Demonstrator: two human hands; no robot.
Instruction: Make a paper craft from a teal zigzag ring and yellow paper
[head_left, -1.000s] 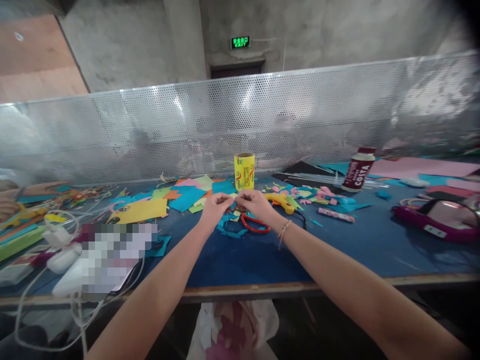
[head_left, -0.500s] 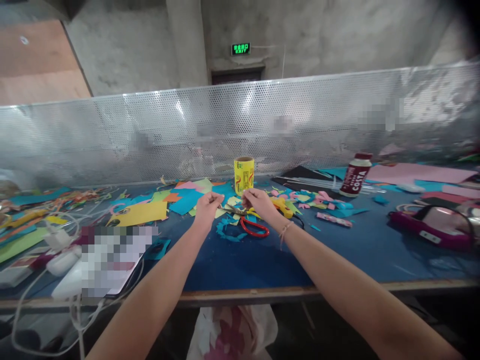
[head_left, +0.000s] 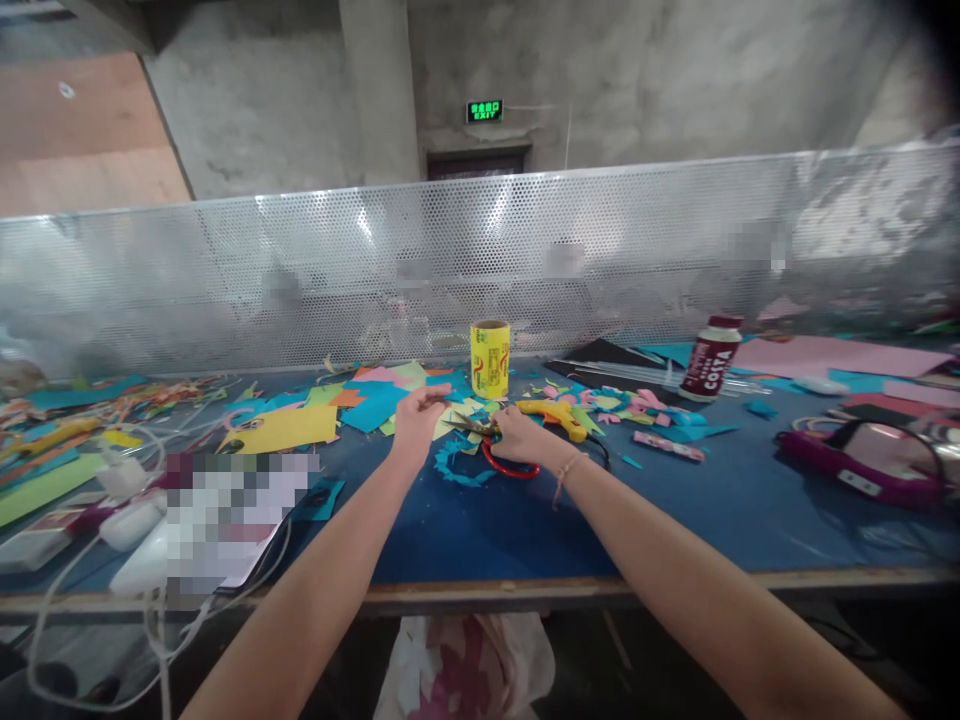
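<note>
While your right hand (head_left: 519, 437) covers part of the scissors (head_left: 471, 427) on the table (head_left: 480, 545), I cannot tell its grip, nor that of your left hand (head_left: 420, 412); some cutting looks done, given the notched blue strip (head_left: 444, 463) nearby; what remains doesn't show.

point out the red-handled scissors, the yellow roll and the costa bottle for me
Red-handled scissors (head_left: 489, 458): head view, on the left side of the red handle loop
Yellow roll (head_left: 490, 363): head view, on its printed side
Costa bottle (head_left: 706, 366): head view, on its label
</note>
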